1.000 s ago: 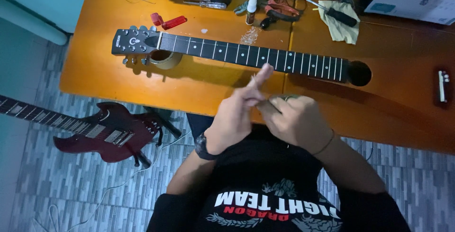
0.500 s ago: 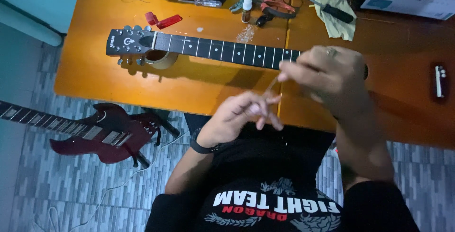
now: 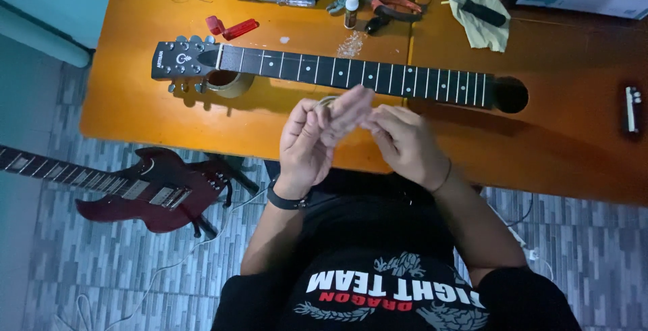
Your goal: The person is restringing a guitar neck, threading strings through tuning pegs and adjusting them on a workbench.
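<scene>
Grey floor tiles (image 3: 101, 263) are showing at lower left, a red guitar (image 3: 145, 192) lying there. Mid-frame, the left hand (image 3: 307, 142) and right hand (image 3: 401, 142) are meeting over the orange table (image 3: 135, 111), pinching something blurred; I cannot tell what. Just beyond them, a guitar neck (image 3: 337, 73) is lying across the table.

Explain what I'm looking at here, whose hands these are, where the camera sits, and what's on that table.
This one picture comes from a camera worn on a person's head, looking down. The left hand and right hand meet above the orange table; something thin may be pinched between them, but motion blur hides it. On the table lie a black guitar neck, its headstock on a tape roll, a small bottle, pliers and a cloth. A dark red electric guitar lies on the floor.
</scene>
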